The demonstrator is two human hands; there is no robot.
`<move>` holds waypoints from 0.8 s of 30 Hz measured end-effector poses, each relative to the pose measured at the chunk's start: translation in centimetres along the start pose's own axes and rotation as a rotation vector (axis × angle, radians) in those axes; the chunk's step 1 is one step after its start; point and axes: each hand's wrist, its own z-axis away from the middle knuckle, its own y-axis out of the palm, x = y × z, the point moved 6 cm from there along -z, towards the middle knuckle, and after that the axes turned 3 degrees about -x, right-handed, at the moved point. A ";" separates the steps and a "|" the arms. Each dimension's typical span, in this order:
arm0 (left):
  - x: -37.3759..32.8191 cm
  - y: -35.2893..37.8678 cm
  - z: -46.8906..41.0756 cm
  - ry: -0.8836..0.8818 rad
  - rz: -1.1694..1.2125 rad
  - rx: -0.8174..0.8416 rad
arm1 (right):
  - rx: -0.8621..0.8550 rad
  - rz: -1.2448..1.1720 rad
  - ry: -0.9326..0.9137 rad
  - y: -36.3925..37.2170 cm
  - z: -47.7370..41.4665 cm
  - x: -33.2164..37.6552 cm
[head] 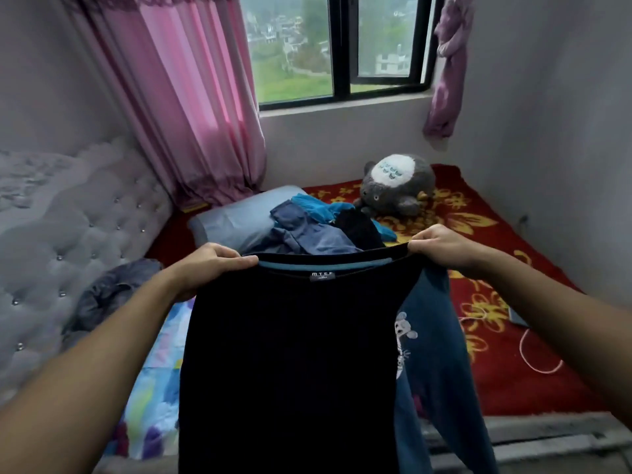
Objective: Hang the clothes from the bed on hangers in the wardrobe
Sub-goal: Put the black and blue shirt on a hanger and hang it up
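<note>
A black garment [290,364] with a teal-lined neckline and a small label hangs spread in front of me over the bed [506,340]. My left hand [208,268] grips its upper left corner and my right hand [441,246] grips its upper right corner. Behind it hangs a dark blue garment [434,354] with a cartoon mouse print, partly hidden. A pile of blue, teal and black clothes [318,227] lies further back on the bed. No hanger or wardrobe is in view.
A grey pillow [236,220] and a grey plush toy [396,186] lie near the window wall. A crumpled grey jacket [113,295] sits by the tufted headboard [68,234]. A pink cable [533,354] and a colourful sheet [154,381] lie on the red blanket. Pink curtains hang left.
</note>
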 end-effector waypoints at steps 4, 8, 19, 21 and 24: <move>6.1 4.1 -4.5 -0.071 -0.031 0.023 | 0.035 0.206 0.078 3.5 -3.2 -6.2; 12.7 7.8 -10.8 -0.149 -0.102 0.029 | 0.070 0.462 0.147 6.5 -8.1 -12.3; 19.0 11.5 -31.5 -0.231 -0.336 -0.093 | -0.217 0.128 0.514 11.9 -25.7 -23.7; 20.0 12.9 -34.7 -0.231 -0.359 -0.095 | -0.266 0.053 0.567 13.1 -28.3 -26.0; 22.4 15.3 -39.0 -0.248 -0.346 -0.121 | -0.312 -0.148 0.643 15.2 -31.8 -30.2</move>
